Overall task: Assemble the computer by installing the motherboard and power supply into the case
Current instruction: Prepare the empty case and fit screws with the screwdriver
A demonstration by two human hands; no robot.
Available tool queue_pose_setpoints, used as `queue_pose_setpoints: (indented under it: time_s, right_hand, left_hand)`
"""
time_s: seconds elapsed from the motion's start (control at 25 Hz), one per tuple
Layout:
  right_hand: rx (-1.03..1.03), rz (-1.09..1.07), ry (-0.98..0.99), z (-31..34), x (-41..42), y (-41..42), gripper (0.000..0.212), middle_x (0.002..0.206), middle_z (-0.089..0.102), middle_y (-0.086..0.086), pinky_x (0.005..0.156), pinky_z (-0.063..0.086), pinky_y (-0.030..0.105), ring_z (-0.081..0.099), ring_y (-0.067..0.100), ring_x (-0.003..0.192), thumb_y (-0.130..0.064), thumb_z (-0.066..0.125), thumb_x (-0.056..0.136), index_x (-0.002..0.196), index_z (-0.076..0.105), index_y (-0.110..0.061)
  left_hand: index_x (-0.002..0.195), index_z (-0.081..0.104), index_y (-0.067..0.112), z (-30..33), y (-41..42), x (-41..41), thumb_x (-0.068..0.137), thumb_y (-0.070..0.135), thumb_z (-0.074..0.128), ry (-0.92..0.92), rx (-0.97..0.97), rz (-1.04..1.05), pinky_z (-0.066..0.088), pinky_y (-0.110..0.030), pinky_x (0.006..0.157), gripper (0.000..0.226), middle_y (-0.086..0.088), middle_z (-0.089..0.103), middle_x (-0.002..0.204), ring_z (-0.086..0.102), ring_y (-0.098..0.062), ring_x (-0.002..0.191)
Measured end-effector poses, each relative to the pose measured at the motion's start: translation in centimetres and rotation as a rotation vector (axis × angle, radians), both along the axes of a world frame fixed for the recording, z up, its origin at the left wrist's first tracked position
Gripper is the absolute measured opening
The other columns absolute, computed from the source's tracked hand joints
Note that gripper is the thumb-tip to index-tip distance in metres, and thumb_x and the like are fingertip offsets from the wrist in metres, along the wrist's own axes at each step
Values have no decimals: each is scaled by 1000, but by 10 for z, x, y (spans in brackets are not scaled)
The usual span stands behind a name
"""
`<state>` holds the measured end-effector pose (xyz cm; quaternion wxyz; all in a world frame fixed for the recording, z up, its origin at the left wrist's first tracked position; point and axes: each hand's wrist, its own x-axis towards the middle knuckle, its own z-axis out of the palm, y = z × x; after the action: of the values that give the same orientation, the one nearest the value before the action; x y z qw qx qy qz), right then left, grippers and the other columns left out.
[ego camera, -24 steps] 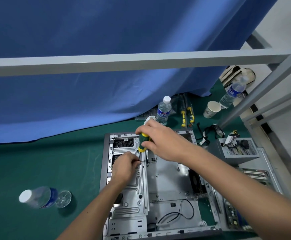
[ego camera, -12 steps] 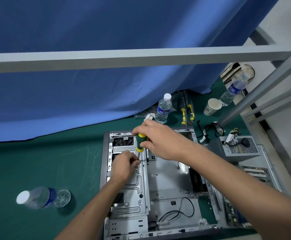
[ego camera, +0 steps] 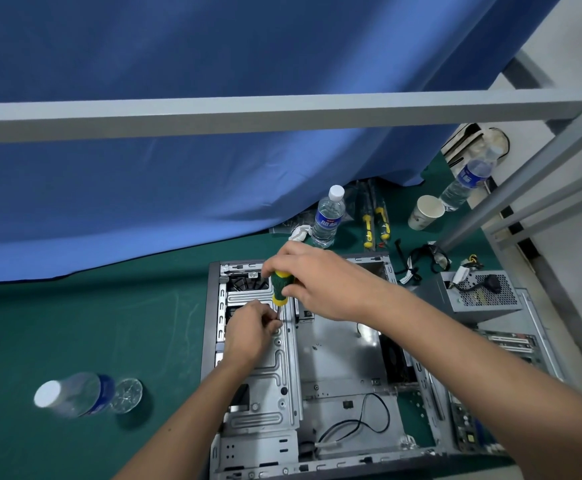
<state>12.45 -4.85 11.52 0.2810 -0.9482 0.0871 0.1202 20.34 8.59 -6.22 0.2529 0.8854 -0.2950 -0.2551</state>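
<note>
Very little can be read here; the upright water bottle [ego camera: 327, 216] near the blue curtain wears a blue label with white characters, too blurred to make out, and a small red patch at the label's top; the second water bottle [ego camera: 466, 178], leaning at the far right, bears a blue label with white marks, also unreadable; the bottle lying on its side [ego camera: 75, 396] on the green bench [ego camera: 75, 323] shows a blue label band with no legible print; the paper cup [ego camera: 424, 213] carries a faint small mark low on its side, not decipherable; the grey power supply [ego camera: 480, 296] shows no readable label on the faces in view.
</note>
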Motion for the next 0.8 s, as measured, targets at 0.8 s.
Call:
queue_pose_setpoints:
  time_s: [0.8]
  right_hand:
    - [-553, 109, -71, -2, 22, 6, 34, 92, 67, 10, 62, 30, 33, 64, 32, 90, -47, 54, 96, 96, 61, -14]
  left_hand:
    - [141, 42, 25, 14, 4, 61, 89, 23, 60, -384, 449, -368, 39, -39, 95, 55, 1, 46, 133, 36, -25, 125]
